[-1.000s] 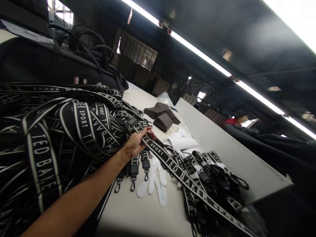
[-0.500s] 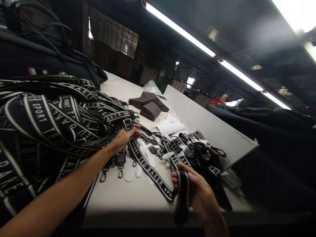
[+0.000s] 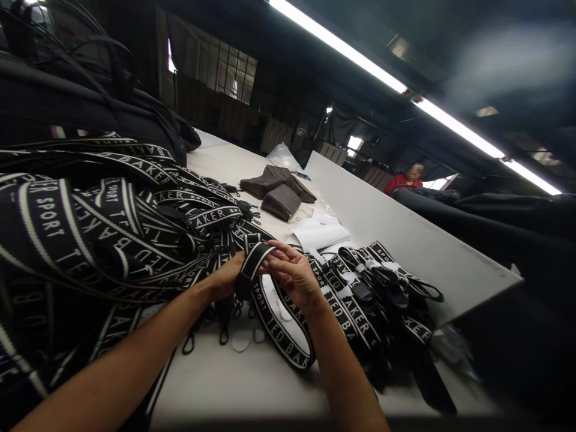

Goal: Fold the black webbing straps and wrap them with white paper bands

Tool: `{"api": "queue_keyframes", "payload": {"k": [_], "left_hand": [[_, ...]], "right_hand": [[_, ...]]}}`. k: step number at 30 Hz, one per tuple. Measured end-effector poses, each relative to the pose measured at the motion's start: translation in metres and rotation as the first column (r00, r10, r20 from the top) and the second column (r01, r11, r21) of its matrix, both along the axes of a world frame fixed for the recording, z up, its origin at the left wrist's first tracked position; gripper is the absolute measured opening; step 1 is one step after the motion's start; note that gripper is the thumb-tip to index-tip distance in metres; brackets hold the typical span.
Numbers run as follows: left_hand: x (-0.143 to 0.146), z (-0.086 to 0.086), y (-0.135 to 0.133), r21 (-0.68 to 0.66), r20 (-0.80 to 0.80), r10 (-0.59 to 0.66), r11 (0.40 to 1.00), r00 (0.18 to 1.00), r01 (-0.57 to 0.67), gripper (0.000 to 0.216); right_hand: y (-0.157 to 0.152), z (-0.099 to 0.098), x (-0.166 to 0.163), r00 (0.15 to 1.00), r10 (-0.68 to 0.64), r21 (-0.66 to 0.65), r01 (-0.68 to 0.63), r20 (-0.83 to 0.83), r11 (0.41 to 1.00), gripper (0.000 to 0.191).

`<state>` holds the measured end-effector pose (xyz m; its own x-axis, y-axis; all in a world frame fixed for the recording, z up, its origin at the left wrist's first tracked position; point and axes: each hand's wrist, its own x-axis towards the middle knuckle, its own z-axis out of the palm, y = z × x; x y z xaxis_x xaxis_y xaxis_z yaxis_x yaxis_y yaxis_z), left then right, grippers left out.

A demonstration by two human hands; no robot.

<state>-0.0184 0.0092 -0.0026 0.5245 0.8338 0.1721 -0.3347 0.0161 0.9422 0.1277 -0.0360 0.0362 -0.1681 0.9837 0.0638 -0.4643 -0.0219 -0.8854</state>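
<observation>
A black webbing strap (image 3: 279, 333) with white lettering and edge stripes hangs in a loop below my two hands. My left hand (image 3: 228, 277) is closed on one part of it, its fingers partly hidden behind the strap. Close by on the right, my right hand (image 3: 292, 271) pinches another part of the same strap, bringing the two together. A big heap of similar straps (image 3: 103, 228) lies to the left, with metal snap hooks (image 3: 224, 333) hanging out near my left wrist. Folded straps with white paper bands (image 3: 355, 300) lie right of my right forearm.
Brown pouches (image 3: 281, 203), a clear plastic bag (image 3: 283, 157) and white paper (image 3: 321, 234) lie farther back on the white table (image 3: 234, 384). A white upright panel (image 3: 405, 240) borders the right side. Beyond it a person in red (image 3: 400, 180) is visible.
My right hand has moved left and up, carrying its end of the strap to my left hand. The stretched strap now hangs as a loop. The view has shifted slightly.
</observation>
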Motion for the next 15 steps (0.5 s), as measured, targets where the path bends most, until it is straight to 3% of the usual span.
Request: {"api": "queue_keyframes", "payload": {"k": [2, 4, 7, 11, 13, 15], "left_hand": [[0.000, 0.002, -0.002, -0.010, 0.005, -0.019, 1.000, 1.000, 0.019, 0.050], [0.000, 0.003, -0.005, -0.026, -0.014, -0.032, 0.999, 0.999, 0.031, 0.065], [0.001, 0.002, -0.007, -0.021, -0.035, -0.058, 0.998, 0.998, 0.057, 0.077], [0.004, -0.001, -0.007, 0.004, -0.032, -0.083, 0.997, 0.996, 0.083, 0.074], [0.004, -0.003, -0.007, 0.022, -0.055, -0.072, 0.997, 0.996, 0.073, 0.072], [0.005, -0.005, -0.007, 0.052, -0.089, -0.063, 0.996, 0.994, 0.068, 0.065]], "right_hand": [[0.003, -0.008, 0.003, 0.997, -0.019, 0.031, 0.016, 0.070, 0.999, 0.045], [0.004, -0.018, 0.006, 0.968, -0.126, 0.107, 0.105, 0.216, 0.989, 0.031], [0.000, -0.030, 0.008, 0.833, -0.343, 0.285, 0.234, 0.435, 0.930, 0.010], [-0.007, -0.032, 0.008, 0.643, -0.528, 0.489, 0.261, 0.555, 0.832, 0.018], [-0.007, -0.032, 0.008, 0.661, -0.503, 0.490, 0.229, 0.557, 0.841, 0.028], [-0.006, -0.033, 0.008, 0.729, -0.394, 0.392, 0.185, 0.560, 0.901, 0.036]]}}
